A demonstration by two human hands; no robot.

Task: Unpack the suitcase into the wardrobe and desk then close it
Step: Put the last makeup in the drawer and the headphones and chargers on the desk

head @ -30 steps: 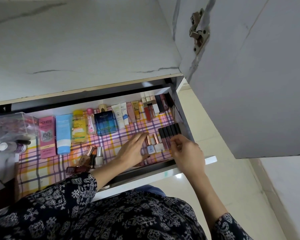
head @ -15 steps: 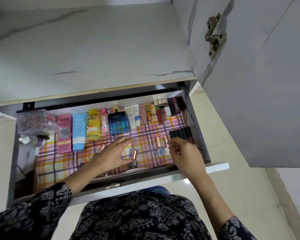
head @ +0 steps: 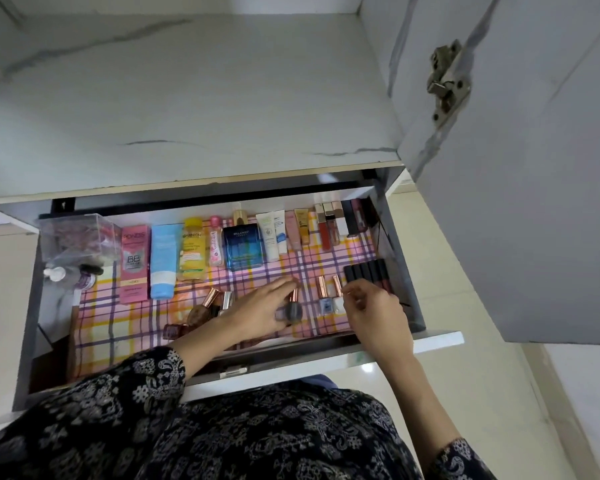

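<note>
Left hand [head: 257, 317] seemingly pinches grey nail polish bottle [head: 293, 309]; judged light, slick glass, grip body. Right hand [head: 374, 315] curled, grasp unclear.

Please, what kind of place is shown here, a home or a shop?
Most likely a home bedroom or dressing area: an open wardrobe drawer lined with checked cloth holds personal cosmetics, such as a blue perfume bottle and nail polish bottles, below a shelf with a hinged door.

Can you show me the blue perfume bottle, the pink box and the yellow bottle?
blue perfume bottle [head: 245, 251]: head view, middle of its glass body.
pink box [head: 135, 268]: head view, middle of its front face.
yellow bottle [head: 190, 254]: head view, on its label.
</note>
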